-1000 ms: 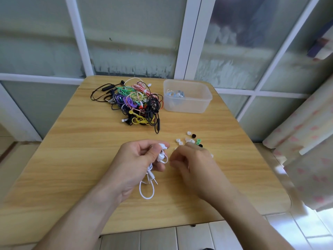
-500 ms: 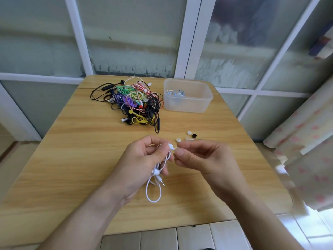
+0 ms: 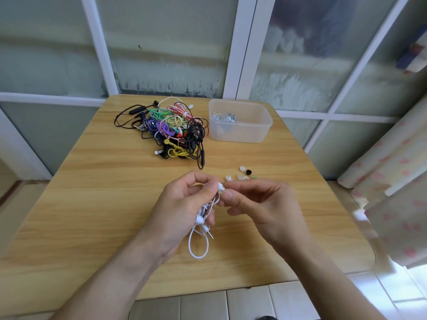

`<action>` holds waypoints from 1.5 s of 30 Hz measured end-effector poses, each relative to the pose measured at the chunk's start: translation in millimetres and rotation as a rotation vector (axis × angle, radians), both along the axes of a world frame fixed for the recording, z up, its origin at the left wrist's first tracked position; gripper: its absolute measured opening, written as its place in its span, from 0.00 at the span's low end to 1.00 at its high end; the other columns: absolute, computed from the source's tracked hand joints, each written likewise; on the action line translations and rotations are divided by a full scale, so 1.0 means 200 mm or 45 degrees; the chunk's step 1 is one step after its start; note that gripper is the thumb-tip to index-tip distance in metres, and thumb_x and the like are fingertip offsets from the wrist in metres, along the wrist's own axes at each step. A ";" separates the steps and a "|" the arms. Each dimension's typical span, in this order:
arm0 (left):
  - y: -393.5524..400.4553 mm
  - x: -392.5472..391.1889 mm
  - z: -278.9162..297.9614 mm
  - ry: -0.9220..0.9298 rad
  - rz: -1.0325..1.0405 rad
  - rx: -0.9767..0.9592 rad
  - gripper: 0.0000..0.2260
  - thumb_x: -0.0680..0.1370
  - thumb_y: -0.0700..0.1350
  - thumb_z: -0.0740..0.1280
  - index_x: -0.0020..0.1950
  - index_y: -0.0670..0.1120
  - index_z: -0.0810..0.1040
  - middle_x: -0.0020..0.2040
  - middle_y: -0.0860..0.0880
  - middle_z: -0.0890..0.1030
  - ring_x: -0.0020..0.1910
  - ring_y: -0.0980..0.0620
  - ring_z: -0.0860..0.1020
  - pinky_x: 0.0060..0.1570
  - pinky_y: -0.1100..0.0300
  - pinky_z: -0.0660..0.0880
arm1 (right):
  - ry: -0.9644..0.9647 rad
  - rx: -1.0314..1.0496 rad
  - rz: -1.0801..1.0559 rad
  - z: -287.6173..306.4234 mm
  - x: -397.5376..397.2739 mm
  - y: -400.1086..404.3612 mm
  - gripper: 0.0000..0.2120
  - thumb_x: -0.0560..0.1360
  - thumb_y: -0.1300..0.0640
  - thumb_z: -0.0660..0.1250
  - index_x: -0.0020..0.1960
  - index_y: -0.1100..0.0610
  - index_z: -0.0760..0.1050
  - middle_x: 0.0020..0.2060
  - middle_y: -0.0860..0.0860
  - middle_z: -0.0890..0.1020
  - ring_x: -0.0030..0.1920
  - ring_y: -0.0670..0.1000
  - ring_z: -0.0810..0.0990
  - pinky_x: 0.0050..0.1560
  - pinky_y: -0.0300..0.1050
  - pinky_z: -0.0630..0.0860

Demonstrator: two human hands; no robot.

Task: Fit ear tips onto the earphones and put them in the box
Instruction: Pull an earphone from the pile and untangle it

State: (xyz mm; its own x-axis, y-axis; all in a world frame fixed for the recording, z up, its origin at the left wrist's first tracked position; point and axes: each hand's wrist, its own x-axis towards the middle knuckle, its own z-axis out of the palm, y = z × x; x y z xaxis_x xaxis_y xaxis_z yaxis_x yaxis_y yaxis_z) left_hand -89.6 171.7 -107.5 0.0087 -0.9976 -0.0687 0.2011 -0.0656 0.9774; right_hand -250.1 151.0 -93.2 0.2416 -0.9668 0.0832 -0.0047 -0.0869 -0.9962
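White earphones (image 3: 203, 218) sit bunched in the left hand (image 3: 182, 211) at the centre of the frame, above the counter (image 3: 92, 204), their cable loop and plug hanging below the palm. The left grip pinches one earbud (image 3: 221, 186) between thumb and forefinger, with the other fingers curled round the cable. To its right, the right hand (image 3: 261, 204) meets that earbud with thumb and forefinger pressed together; whether an ear tip sits between them cannot be told. The step in hand appears to be fitting a tip onto this bud. The next move likely calls for pushing the tip squarely on, then treating the second bud low in the left palm. One tangled pile of coloured earphones (image 3: 171, 132) lies in the upper left of the counter. One clear box (image 3: 240, 132) stands at upper right, holding one pale blue set. About five loose ear tips (image 3: 242, 168) lie just beyond the hands.
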 end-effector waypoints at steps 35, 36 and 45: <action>0.04 0.00 0.04 0.278 -0.116 0.209 0.06 0.68 0.42 0.69 0.37 0.39 0.77 0.30 0.45 0.75 0.20 0.53 0.66 0.28 0.59 0.68 | -0.123 -0.066 0.230 -0.03 -0.02 -0.03 0.08 0.66 0.66 0.73 0.44 0.68 0.82 0.35 0.60 0.85 0.32 0.54 0.83 0.37 0.42 0.80; 0.05 0.00 0.04 0.288 -0.123 0.220 0.06 0.68 0.41 0.69 0.37 0.38 0.76 0.30 0.45 0.75 0.20 0.54 0.65 0.27 0.59 0.69 | -0.113 -0.087 0.224 -0.04 -0.02 -0.03 0.07 0.65 0.65 0.74 0.43 0.67 0.82 0.34 0.59 0.85 0.32 0.54 0.83 0.37 0.43 0.80; 0.06 -0.02 0.04 0.468 -0.185 0.364 0.06 0.69 0.40 0.67 0.33 0.40 0.78 0.30 0.46 0.73 0.19 0.55 0.64 0.24 0.61 0.70 | 0.246 -0.839 0.160 -0.04 -0.04 -0.06 0.04 0.68 0.67 0.77 0.41 0.61 0.84 0.37 0.53 0.84 0.39 0.50 0.83 0.41 0.41 0.77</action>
